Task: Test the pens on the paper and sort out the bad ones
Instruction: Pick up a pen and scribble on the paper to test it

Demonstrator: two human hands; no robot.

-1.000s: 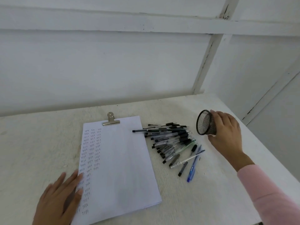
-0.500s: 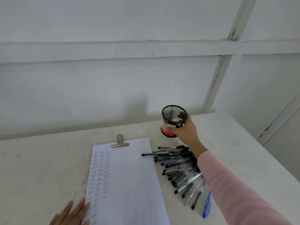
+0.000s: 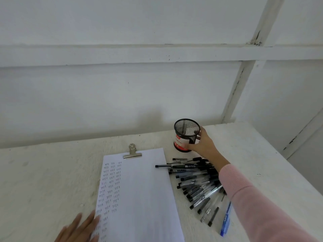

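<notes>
A white panelled wall [image 3: 122,93] is filling the upper half of what we are seeing, and below it the pale tabletop [image 3: 43,180] is running out to its far right corner. A sheet of paper [image 3: 143,193] is lying in the middle of the tabletop, reaching down to the near edge, with three columns of small handwritten marks running down its left side. Our pink sleeve [image 3: 253,206] is crossing from the near right corner over the right side of a heap of pens [image 3: 197,182]. The pens are lying fanned just beside the paper's right edge, mostly clear and black ones, and the tip of the topmost black one is overlapping that edge. A black mesh cup [image 3: 185,135] with a red-and-white label is standing upright beyond the pens, near the far edge. Our right hand [image 3: 204,145] is gripping the cup from its right side, with the thumb on the label and the fingers curled round the back. Our left hand [image 3: 78,229] is lying flat with its fingers straight, its fingertips resting on the paper's near left edge and holding nothing. One blue pen [image 3: 226,219] is lying at the near end of the heap. A metal clip [image 3: 132,152] is clamping the top edge of the paper.
</notes>
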